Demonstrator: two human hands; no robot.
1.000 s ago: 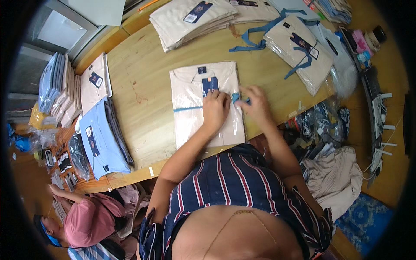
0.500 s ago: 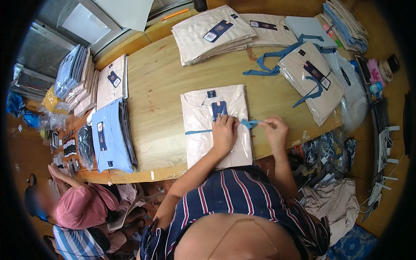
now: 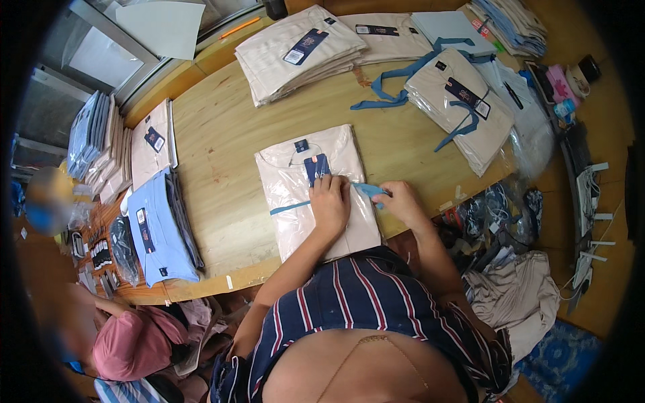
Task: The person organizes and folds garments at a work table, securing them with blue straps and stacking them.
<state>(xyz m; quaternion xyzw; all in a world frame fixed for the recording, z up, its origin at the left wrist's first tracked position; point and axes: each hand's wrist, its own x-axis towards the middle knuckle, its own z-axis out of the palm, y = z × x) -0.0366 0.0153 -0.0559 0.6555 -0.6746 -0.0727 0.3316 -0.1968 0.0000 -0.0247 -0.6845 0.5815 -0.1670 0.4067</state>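
The left hand (image 3: 330, 205), grip unclear, rests on a bagged beige shirt (image 3: 289, 188) while, at the shirt's three o'clock, the right hand (image 3: 403, 203) pinches blue ribbon (image 3: 365, 189).

We find no wording clear enough to read, just small, faint print on the dark blue tag (image 3: 316, 167) of the middle beige shirt (image 3: 293, 227) and on similar tags (image 3: 306, 46) across the beige pile (image 3: 285, 74) and blue shirts (image 3: 166, 225).
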